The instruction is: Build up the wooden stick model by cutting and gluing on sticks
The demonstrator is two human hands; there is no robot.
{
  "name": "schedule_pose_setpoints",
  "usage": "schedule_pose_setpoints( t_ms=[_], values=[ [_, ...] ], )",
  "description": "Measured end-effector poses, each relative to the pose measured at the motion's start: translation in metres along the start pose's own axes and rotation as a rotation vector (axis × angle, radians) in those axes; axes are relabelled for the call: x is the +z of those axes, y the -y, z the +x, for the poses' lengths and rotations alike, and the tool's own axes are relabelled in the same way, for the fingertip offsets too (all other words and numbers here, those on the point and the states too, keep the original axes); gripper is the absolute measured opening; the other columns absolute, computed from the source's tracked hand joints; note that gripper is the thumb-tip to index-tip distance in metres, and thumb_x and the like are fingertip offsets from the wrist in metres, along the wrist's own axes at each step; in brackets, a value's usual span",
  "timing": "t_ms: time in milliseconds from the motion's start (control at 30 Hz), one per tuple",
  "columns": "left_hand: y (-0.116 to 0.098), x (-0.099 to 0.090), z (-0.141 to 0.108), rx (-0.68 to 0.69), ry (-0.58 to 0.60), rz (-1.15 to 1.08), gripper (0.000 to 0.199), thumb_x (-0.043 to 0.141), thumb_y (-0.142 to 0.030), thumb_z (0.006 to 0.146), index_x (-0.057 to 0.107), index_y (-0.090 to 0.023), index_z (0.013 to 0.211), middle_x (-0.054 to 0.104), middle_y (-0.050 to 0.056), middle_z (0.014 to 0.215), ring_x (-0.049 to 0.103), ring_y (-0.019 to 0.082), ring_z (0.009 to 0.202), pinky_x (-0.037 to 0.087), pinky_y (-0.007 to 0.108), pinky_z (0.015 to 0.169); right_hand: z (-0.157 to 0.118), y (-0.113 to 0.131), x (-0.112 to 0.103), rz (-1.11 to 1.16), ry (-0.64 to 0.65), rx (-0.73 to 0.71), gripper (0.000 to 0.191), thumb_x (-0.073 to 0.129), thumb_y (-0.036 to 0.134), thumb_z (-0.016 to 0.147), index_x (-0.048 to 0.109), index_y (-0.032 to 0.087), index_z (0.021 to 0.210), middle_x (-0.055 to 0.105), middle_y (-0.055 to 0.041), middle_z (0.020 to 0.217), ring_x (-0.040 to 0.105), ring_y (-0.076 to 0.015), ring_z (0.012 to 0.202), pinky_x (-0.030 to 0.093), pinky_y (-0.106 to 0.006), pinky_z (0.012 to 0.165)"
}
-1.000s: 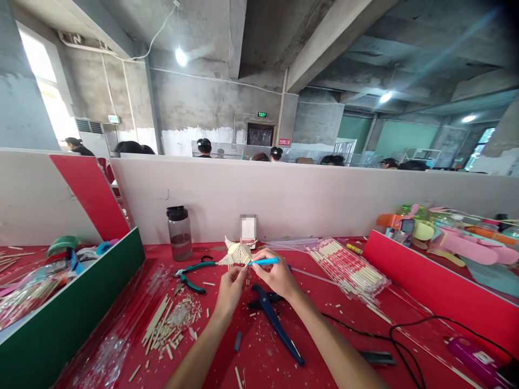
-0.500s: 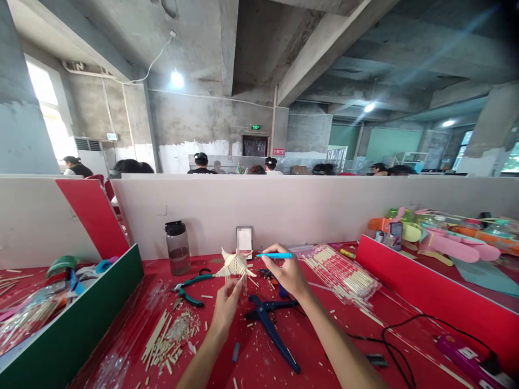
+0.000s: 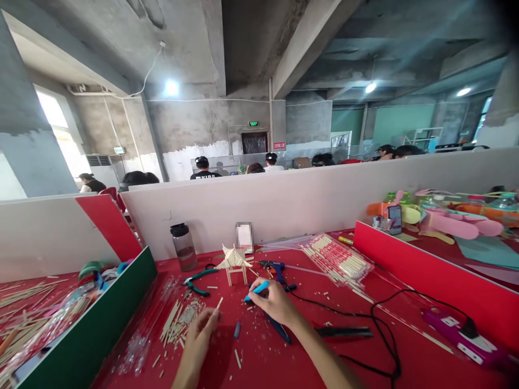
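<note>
My left hand (image 3: 201, 327) pinches a short wooden stick (image 3: 219, 303) that points up from the fingertips. A bright blue marker pen (image 3: 258, 289) is held in my right hand (image 3: 275, 302), its tip facing down and left. Behind both hands a small pavilion model made of wooden sticks (image 3: 234, 258) stands upright on the red table. Partly under my right hand lies a blue-handled cutter (image 3: 279, 328), mostly hidden. A blue pen cap (image 3: 237, 329) rests between my hands. Cut stick pieces (image 3: 174, 324) are piled left of my left hand.
Green-handled pliers (image 3: 198, 286) and a water bottle (image 3: 183, 248) are at the left. A glue gun (image 3: 275, 267), bagged sticks (image 3: 343, 259), a black cable (image 3: 377, 316) and a purple power strip (image 3: 458, 335) are to the right. Green (image 3: 93, 319) and red (image 3: 430, 275) boards flank the workspace.
My left hand has drawn back from the pavilion model towards me with a stick in its fingers. My right hand has lowered the marker from beside the model. The view has tilted slightly.
</note>
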State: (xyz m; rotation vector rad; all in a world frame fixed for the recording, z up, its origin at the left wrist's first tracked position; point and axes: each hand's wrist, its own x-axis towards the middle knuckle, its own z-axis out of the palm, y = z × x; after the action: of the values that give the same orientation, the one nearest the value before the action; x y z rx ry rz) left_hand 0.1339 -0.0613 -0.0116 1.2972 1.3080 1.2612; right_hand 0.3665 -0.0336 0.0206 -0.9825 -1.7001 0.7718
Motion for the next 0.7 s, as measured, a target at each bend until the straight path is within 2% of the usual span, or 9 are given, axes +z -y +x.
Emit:
schedule_pose_setpoints(
  t_ms=[133,333,467,700],
  values=[
    [-0.004,0.007,-0.021,-0.072,0.084,0.022,0.056,0.070,-0.073,0.064,0.062,-0.018,0.070,0.059,0.001,0.064,0.057,0.016,0.058,0.043,0.022,0.050,-0.007,0.004,0.004,-0.067,0.066,-0.003,0.014,0.061,0.030,0.088,0.069,0.020,0.083,0.070,0.0008,0.071,0.063,-0.0149,0.064,0.044,-0.023,0.061],
    [-0.015,0.017,-0.024,-0.150,0.143,-0.019,0.055,0.073,-0.071,0.063,0.060,-0.019,0.075,0.066,0.005,0.076,0.069,0.021,0.069,0.055,0.027,0.059,-0.012,-0.008,0.011,-0.141,0.104,-0.010,0.014,0.061,0.027,0.087,0.071,0.020,0.081,0.073,-0.0011,0.074,0.067,-0.0169,0.068,0.045,-0.024,0.064],
    [-0.010,0.019,-0.023,-0.184,0.141,-0.059,0.056,0.075,-0.070,0.061,0.059,-0.019,0.077,0.065,0.003,0.080,0.071,0.020,0.072,0.057,0.028,0.063,-0.012,-0.015,0.017,-0.145,0.137,0.003,0.014,0.062,0.028,0.086,0.073,0.020,0.081,0.076,-0.0023,0.080,0.069,-0.0187,0.074,0.046,-0.025,0.068],
    [-0.001,0.024,-0.017,-0.196,0.167,-0.048,0.058,0.075,-0.071,0.058,0.058,-0.018,0.075,0.062,0.000,0.073,0.067,0.018,0.072,0.056,0.028,0.067,-0.013,-0.019,0.018,-0.110,0.185,0.040,0.019,0.061,0.031,0.087,0.071,0.019,0.075,0.072,0.0011,0.069,0.066,-0.0169,0.066,0.044,-0.024,0.062]
  ],
)
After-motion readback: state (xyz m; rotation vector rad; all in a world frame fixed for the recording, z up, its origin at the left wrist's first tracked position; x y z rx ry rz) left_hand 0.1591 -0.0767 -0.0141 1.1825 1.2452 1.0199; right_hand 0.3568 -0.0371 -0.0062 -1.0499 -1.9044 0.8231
